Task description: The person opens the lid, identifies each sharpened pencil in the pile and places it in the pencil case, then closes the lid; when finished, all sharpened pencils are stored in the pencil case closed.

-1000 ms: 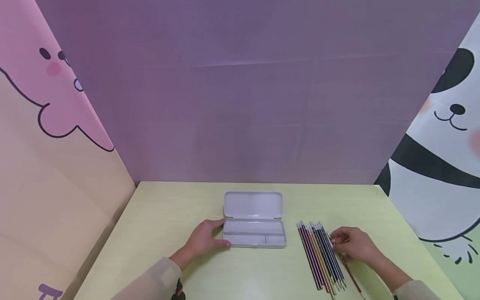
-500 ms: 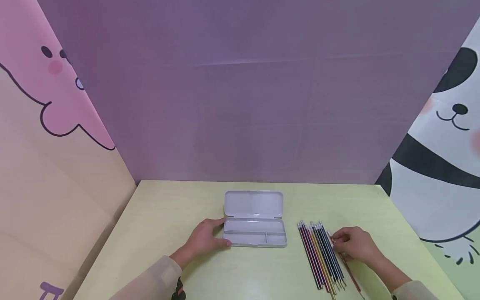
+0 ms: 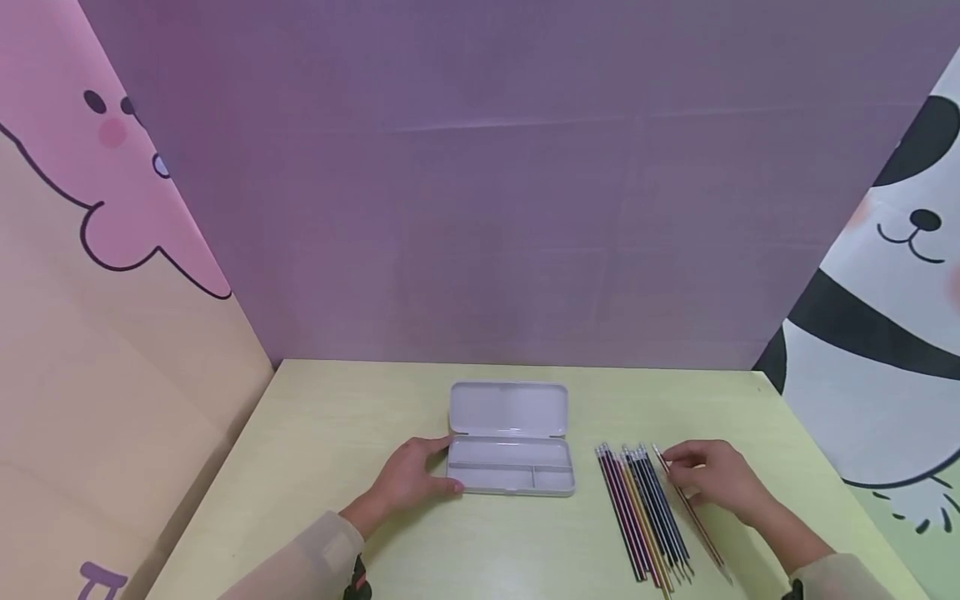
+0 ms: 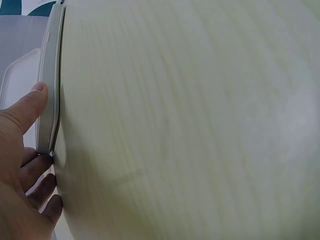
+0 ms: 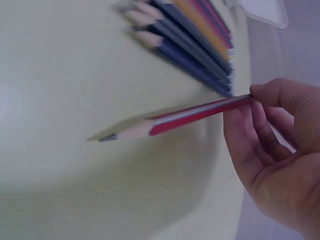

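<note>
A white pencil case (image 3: 487, 479) lies on the table with its lid (image 3: 508, 408) folded back, its divided tray bare. My left hand (image 3: 412, 475) holds the case's left end, thumb on the front wall, as the left wrist view also shows. Over on the right, my right hand (image 3: 716, 475) pinches a red-striped pencil (image 5: 200, 114) near its eraser end between thumb and fingers. That pencil slants with its sharpened tip toward me, close above the table. Beside it lies a row of pencils (image 3: 645, 512), dark, maroon and yellow, tips toward me.
The pale wooden table (image 3: 360, 400) ends at a purple backdrop (image 3: 510, 208). A panel with a panda drawing (image 3: 885, 350) stands along the right side, and a pink cartoon panel (image 3: 112, 183) on the left.
My right hand has moved slightly up and away from me, drawing the red-striped pencil a little apart from the row. The left hand and the case have stayed in place.
</note>
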Available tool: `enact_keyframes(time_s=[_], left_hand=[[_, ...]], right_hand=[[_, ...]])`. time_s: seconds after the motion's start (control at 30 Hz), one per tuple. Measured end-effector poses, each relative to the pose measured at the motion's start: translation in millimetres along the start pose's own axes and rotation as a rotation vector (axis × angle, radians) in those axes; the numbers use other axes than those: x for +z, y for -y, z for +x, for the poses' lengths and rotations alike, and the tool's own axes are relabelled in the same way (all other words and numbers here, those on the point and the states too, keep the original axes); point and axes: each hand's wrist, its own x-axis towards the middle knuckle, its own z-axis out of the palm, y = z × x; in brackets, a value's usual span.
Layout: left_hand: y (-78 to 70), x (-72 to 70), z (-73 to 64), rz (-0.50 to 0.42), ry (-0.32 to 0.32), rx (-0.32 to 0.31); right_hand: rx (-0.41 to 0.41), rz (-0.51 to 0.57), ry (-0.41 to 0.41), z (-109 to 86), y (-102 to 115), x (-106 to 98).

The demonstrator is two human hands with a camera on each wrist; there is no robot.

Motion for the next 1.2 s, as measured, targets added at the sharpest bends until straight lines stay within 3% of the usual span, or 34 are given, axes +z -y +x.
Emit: enact_keyframes(time_s=[0.17, 0.4, 0.67, 0.83, 1.03, 1.2], left_hand=[[-0.2, -2.1, -1.4, 0.003, 0.001, -0.006], [-2.1, -2.2, -2.9, 0.002, 0.005, -0.008], [-4.6, -3.3, -2.7, 0.009, 0.006, -0.007], [-4.7, -2.7, -1.7, -0.003, 0.005, 0.003], [-3.1, -0.9, 1.2, -0.001, 0.0, 0.008], [-2.1, 0.4, 2.3, 0.003, 0.001, 0.007]], right_hand=[[-0.119, 0.084, 0.037, 12.9, 25, -7], [-0.221, 0.09, 0.08, 43.9, 67, -1], [-0.31, 0.03, 0.129, 74.6, 122, 37], [-0.371, 0.056, 0.174, 87.5, 147, 61], [-0.39, 0.061, 0.245, 104.6, 165, 88], [-0.388, 0.051, 0.293, 115.2, 168, 110]])
